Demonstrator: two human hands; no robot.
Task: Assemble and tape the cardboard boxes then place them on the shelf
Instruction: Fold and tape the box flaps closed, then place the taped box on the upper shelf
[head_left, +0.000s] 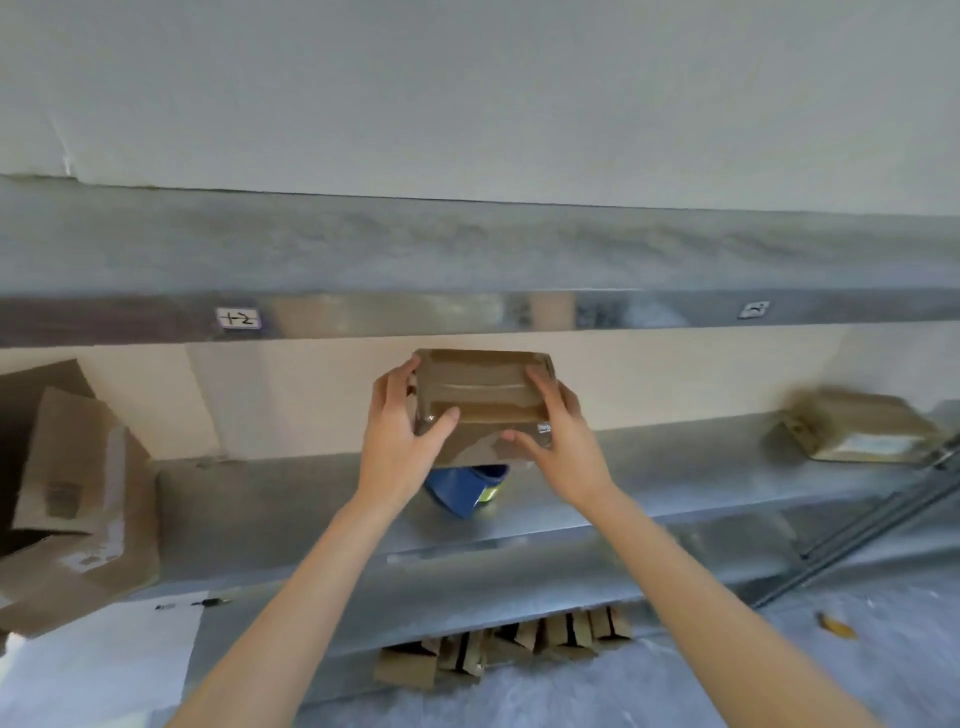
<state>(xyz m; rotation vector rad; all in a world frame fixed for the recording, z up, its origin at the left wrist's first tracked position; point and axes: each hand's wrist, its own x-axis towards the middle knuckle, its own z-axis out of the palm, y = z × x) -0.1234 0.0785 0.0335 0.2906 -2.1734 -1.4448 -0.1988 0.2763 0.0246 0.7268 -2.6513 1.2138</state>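
Dead centre, gripped from both sides: a small cardboard box (483, 400), brown and blocky, top seam under glossy clear tape, wrinkled in places; left hand (400, 441) curled round the nine o'clock side, thumb laid across the near face; right hand (561, 447) curled over the three o'clock corner, thumb pressed on the near lower edge; both arms bare, reaching up from six o'clock. Held over the middle deck of a metal shelf (675, 467), dull grey galvanised sheet, mottled; directly below the box at six o'clock, a blue thing (460, 488) with a yellow-green patch, shape unclear; touching the box or not, cannot tell. Over at three o'clock on the same deck, a second taped box (862, 426), flatter, tilted, blurred; at nine o'clock, a heap of open cardboard cartons (67, 467), flaps loose, tape patches shining. Above, at twelve o'clock, the next deck's shiny front rail (467, 312), with a white label (237, 318) marked in black at eleven and another small label (753, 310) at one; higher up, plain pale wall (467, 104). Down at seven o'clock, a white sheet of paper (104, 660), a dark pen (208, 603) by its top edge; at six, under the lowest deck, folded cardboard pieces (498, 649) leaning in a row; grey speckled floor (831, 686) at five, a small yellow scrap (836, 626) on it; thin diagonal metal brace (872, 525) at four.
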